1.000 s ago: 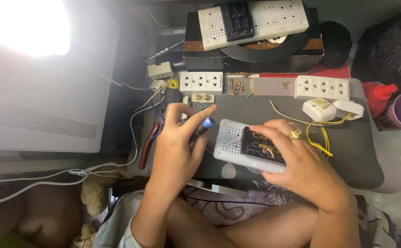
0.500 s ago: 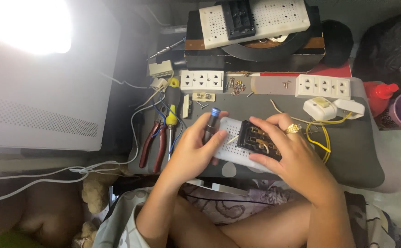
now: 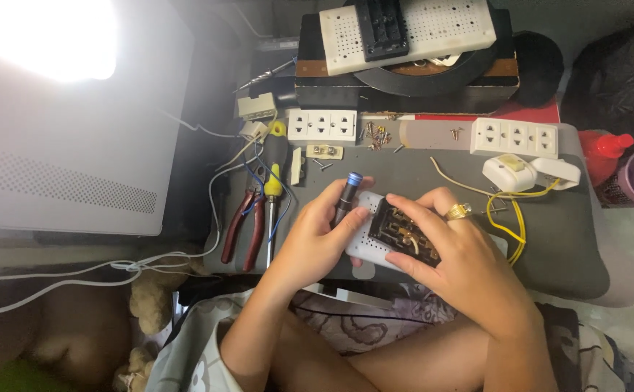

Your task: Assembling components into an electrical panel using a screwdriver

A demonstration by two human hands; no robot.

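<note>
White perforated socket plate (image 3: 372, 245), dark insert (brass contacts, seemingly), right hand (image 3: 456, 255) fingers gripping it, left hand (image 3: 317, 236) fingers closed around screwdriver (image 3: 346, 194)

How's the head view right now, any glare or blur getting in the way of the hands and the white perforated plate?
Head view: a blown-out glare patch fills the top left and washes out the white box beneath it. The left hand, right hand and white perforated plate are evenly lit and fairly sharp. The lower left corner is dark and soft.
</note>
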